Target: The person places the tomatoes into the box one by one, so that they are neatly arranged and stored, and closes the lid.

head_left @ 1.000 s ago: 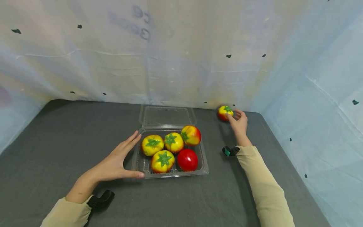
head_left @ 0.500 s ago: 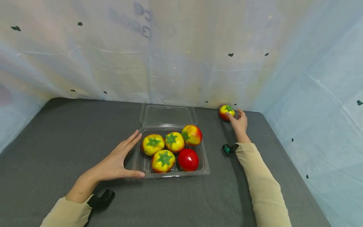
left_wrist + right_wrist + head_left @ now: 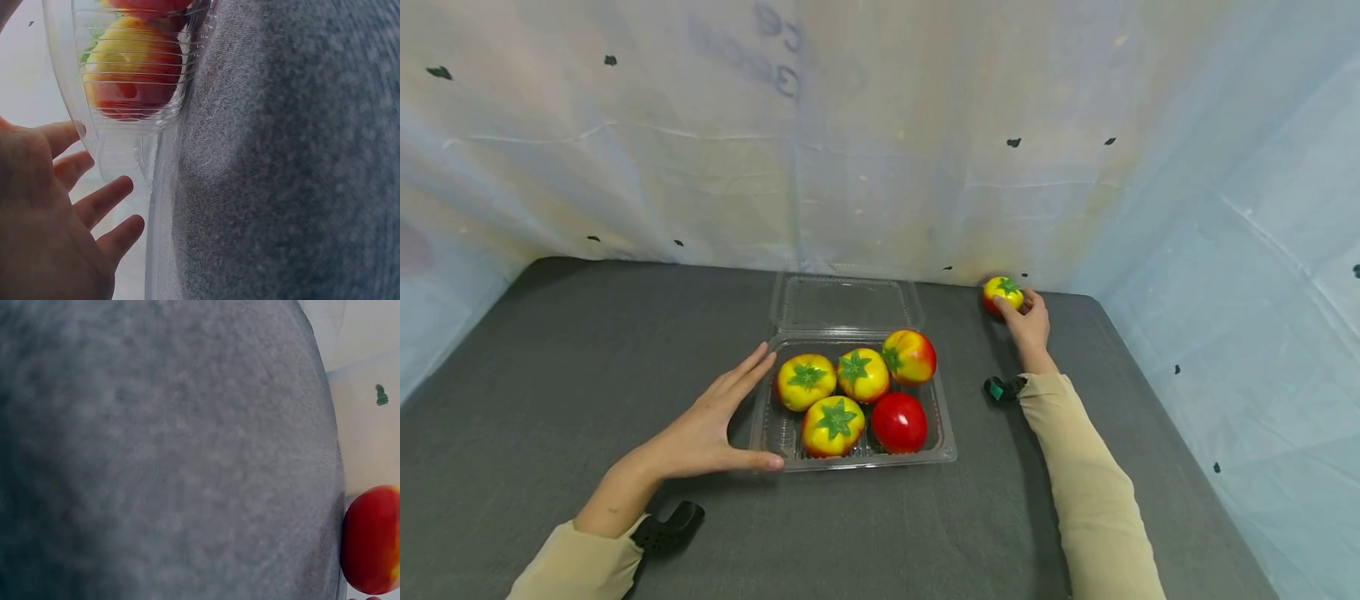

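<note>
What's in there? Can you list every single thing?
Box: one, clear, mid-table
Lid: one, clear, open behind the box
Leafy fruits: four, yellow-red-green, in the box
Plain fruit: one, red, box's front right
Loose fruit: one, yellow-red-green, table's back right
Table: one, dark grey, under the box
Sheeting: count unclear, pale, behind and beside the table
Specks: several, dark, on the sheeting
Writing: one patch, faint purple-blue, on the back sheeting
Wrist devices: two, black, one per wrist
Sleeves: two, beige, on the arms
Left grip: one, bare, beside the box's left side
Right grip: one, bare, at the loose fruit; whether holding, unclear
</note>
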A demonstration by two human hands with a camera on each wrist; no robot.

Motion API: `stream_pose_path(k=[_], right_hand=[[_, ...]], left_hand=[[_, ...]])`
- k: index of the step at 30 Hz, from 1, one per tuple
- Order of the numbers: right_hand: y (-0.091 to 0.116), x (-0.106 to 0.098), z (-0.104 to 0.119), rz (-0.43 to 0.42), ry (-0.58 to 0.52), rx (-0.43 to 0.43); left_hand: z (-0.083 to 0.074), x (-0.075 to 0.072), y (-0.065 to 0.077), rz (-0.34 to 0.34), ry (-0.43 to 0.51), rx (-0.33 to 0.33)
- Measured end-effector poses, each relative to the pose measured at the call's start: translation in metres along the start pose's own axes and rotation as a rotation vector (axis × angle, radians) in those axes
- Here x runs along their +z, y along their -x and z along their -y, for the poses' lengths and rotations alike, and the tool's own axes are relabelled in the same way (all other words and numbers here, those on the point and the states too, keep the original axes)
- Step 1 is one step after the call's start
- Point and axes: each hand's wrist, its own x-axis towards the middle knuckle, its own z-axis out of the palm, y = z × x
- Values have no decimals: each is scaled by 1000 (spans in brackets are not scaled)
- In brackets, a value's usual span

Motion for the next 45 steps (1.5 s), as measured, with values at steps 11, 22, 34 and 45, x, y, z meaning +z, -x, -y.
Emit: stream_pose_path(k=[11,22,34,45], right_hand=[[-3,3,-4,9,-37,-19],[-1,6,-1,-4,-45,-15],[4,4,-4,-2,-58,-3],[11,0,-4,10,-77,-8]], left_hand=[[-2,1,4,3,6,7],[-4,1,5,5,10,19],[-3,1,3,1,14,25],[-2,0,0,4,10,22]])
